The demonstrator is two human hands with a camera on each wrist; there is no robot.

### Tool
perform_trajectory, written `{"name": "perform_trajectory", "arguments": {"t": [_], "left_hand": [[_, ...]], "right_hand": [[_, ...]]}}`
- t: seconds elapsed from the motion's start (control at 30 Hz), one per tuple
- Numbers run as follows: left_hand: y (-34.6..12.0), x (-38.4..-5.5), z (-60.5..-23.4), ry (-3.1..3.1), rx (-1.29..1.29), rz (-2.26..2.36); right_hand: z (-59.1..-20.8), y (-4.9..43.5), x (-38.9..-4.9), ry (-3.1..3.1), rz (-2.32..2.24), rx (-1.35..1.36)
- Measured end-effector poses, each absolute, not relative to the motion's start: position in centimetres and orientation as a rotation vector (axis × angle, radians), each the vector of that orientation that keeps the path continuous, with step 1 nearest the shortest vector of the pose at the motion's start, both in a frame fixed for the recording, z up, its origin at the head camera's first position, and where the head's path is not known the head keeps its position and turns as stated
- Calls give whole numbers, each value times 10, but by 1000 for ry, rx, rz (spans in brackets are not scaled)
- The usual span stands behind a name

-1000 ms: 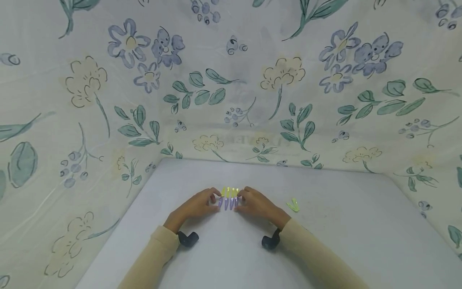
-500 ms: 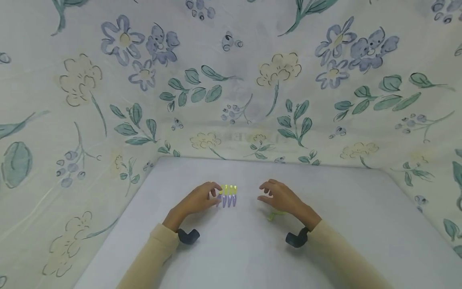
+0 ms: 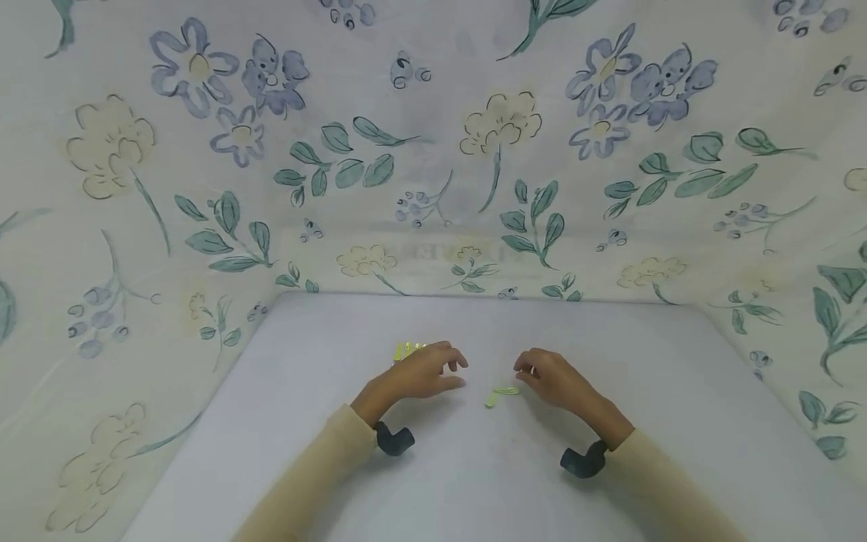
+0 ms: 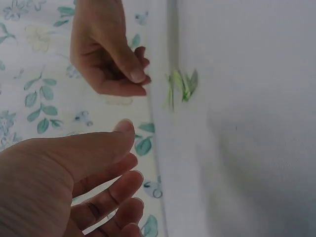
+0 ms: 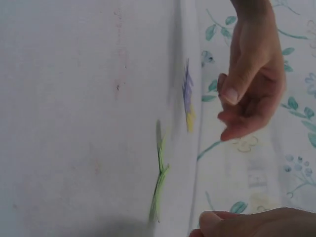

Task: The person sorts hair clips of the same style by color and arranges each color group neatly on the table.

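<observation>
Light-green hair clips (image 3: 505, 391) lie between my hands in a bent V shape. The green clips (image 5: 159, 185) also show in the right wrist view. My left hand (image 3: 428, 370) hovers left of them, fingers loosely bent and holding nothing. Close on their right is my right hand (image 3: 557, 380), its fingers curved in and thumb near them, with nothing seen in its grasp. Beyond my left hand stands a row of yellow hair clips (image 3: 408, 351), partly covered by it. Purple hair clips (image 5: 187, 91) adjoin the yellow ones in the right wrist view; in the head view they are hidden.
The clips lie on a white tabletop (image 3: 474, 482). A floral cloth (image 3: 433, 165) rises behind its far edge and along both sides. Each wrist carries a dark camera mount, one on the left (image 3: 395, 439) and one on the right (image 3: 584, 461).
My right hand has drawn away rightward from the clip row. The green clips have shifted left to between the hands. My left hand has left the row's edge and moved right, over the purple clips.
</observation>
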State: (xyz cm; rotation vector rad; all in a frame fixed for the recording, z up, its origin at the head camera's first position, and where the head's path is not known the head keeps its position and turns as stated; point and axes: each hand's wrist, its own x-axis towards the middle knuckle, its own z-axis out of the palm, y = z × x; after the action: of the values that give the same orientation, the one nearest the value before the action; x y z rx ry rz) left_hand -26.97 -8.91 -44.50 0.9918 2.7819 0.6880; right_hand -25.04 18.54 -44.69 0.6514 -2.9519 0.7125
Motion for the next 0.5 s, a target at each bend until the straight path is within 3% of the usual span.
{"name": "perform_trajectory", "arguments": {"t": [0.5], "left_hand": [[-25,-272,-468,2680,880,593]], "right_hand": [[-467,183,-241,-2837,554,1063]]}}
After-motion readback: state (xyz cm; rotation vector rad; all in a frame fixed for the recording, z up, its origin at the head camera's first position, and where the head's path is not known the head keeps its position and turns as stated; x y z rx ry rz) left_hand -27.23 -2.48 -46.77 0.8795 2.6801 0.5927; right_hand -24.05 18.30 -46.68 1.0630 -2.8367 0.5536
